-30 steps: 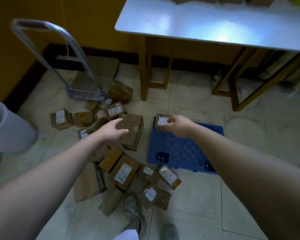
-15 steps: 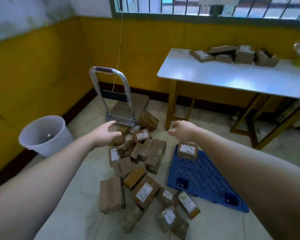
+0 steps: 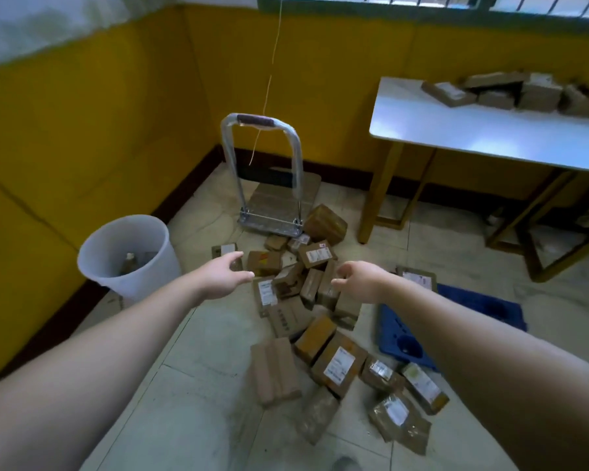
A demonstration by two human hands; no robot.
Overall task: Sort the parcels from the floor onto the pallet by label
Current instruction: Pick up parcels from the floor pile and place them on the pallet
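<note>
Several brown cardboard parcels with white labels lie in a loose pile (image 3: pixel 295 290) on the tiled floor. A blue plastic pallet (image 3: pixel 480 307) lies right of the pile, partly hidden by my right forearm. One labelled parcel (image 3: pixel 419 278) sits on the pallet's far left corner. My left hand (image 3: pixel 227 275) hovers over the pile's left side, fingers apart and empty. My right hand (image 3: pixel 361 280) hangs above the pile's right side, fingers loosely curled, holding nothing.
A hand trolley (image 3: pixel 272 198) stands behind the pile by the yellow wall. A white bucket (image 3: pixel 130 256) is at the left. A white table (image 3: pixel 473 130) with more parcels (image 3: pixel 521 93) stands at the right. My shoe (image 3: pixel 346 464) shows at the bottom.
My right hand let go of the labelled parcel on the pallet and swung left over the pile. The view rose and turned left. My left hand stayed over the pile.
</note>
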